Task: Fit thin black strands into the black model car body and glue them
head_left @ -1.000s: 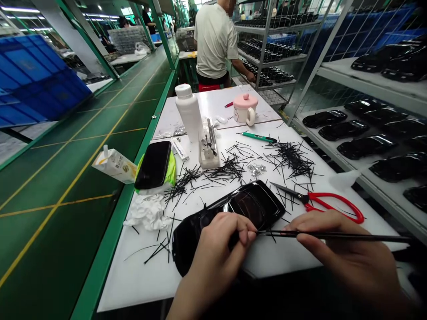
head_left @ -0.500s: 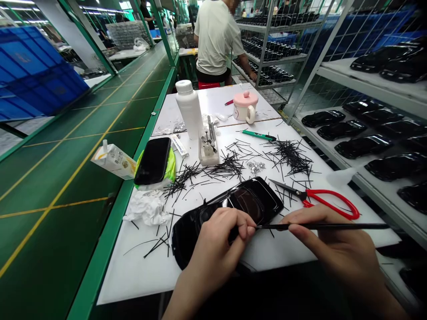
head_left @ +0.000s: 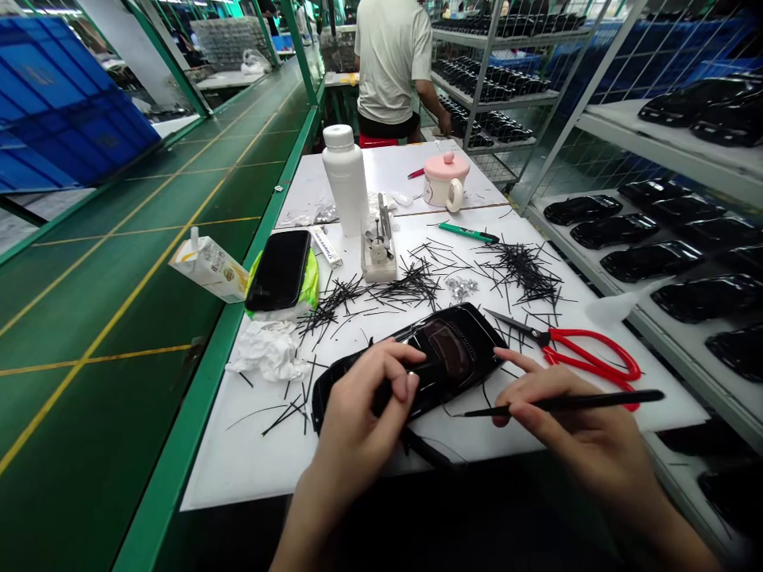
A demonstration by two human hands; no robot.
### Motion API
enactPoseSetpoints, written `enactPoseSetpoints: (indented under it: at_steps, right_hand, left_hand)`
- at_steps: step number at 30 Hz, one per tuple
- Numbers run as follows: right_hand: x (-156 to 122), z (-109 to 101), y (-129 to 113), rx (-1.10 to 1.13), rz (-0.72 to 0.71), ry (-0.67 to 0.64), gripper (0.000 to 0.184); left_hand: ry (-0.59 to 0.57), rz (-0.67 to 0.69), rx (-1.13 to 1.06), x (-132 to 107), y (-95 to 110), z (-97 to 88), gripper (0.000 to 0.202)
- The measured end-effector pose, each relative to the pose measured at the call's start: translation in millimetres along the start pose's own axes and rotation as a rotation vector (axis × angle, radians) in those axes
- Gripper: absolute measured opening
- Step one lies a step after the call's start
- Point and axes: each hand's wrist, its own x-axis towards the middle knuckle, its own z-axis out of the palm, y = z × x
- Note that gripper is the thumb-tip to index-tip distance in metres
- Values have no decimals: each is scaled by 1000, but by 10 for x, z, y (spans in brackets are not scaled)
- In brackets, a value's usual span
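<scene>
A glossy black model car (head_left: 456,345) lies at a slant on the white table in front of me. My left hand (head_left: 378,397) is over its near side, thumb and forefinger pinched on a tiny shiny piece (head_left: 411,375) too small to name. Between the thumb and fingers of my right hand (head_left: 566,409) is a thin black fine-tipped tool (head_left: 587,400), like a slender brush. Its tip points left, just off the car's near side. My right forefinger reaches out near the car's far right corner. Red-handled scissors (head_left: 590,353) lie beyond that hand.
Black strips (head_left: 411,286) and small silvery bits (head_left: 462,287) are scattered behind the car. A white bottle (head_left: 346,179), lidded mug (head_left: 446,183), phone (head_left: 278,270) and crumpled tissue (head_left: 268,349) stand or lie around. A conveyor (head_left: 149,294) runs left; shelves of car bodies (head_left: 652,260) stand right.
My hands have moved apart: the left has drawn back leftward, and the tool's tip has come away from its fingertips. The tool now slants up to the right. My right forefinger has extended.
</scene>
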Motion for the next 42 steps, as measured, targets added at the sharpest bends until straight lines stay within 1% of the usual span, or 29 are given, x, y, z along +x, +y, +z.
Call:
enactPoseSetpoints:
  at_steps: [2, 4, 7, 10, 12, 19, 21, 23, 26, 29, 31, 34, 37, 42]
  right_hand:
    - [-14, 68, 27, 50, -9, -73, 11]
    - [-29, 147, 64, 78, -11, -101, 12]
    - [-58, 256, 124, 75, -38, -96, 15]
    - [-90, 332, 176, 36, -85, -72, 18]
    - [-110, 362, 201, 4, -107, -52, 20]
    - [-156, 381, 204, -69, -116, -3, 19]
    - [-150, 388, 159, -40, -87, 7, 17]
    - [-130, 405, 95, 17, -25, 27, 16]
    - [-75, 441, 4, 107, 57, 93, 14]
    - [-23, 463, -36, 159, 80, 150, 12]
    - [-13, 461, -26, 160, 89, 142, 12]
    - [-53, 443, 29, 80, 57, 73, 13]
    - [-120, 424, 97, -43, -26, 20, 15]
    - [-171, 423, 160, -133, -98, 37, 20]
  left_hand:
    - [88, -32, -1, -38, -49, -78, 24]
    - [151, -75, -33, -72, -112, -133, 24]
    - [247, -119, -145, -113, -211, -168, 24]
    - [350, -128, -258, -150, -274, -173, 24]
    - [383, -126, -308, -174, -287, -171, 25]
    - [344, -138, -364, -223, -275, -165, 23]
    - [334, -137, -361, -226, -278, -168, 22]
    - [321, -138, -358, -227, -282, -172, 22]
    - [307, -141, -354, -233, -289, -177, 21]
    - [301, -134, -347, -243, -296, -180, 20]
    - [294, -130, -345, -249, -298, -183, 21]
    - [288, -126, -345, -252, -295, -186, 21]
    - [283, -124, -341, -253, -290, -186, 21]
    - [288, -125, -329, -259, -290, -183, 21]
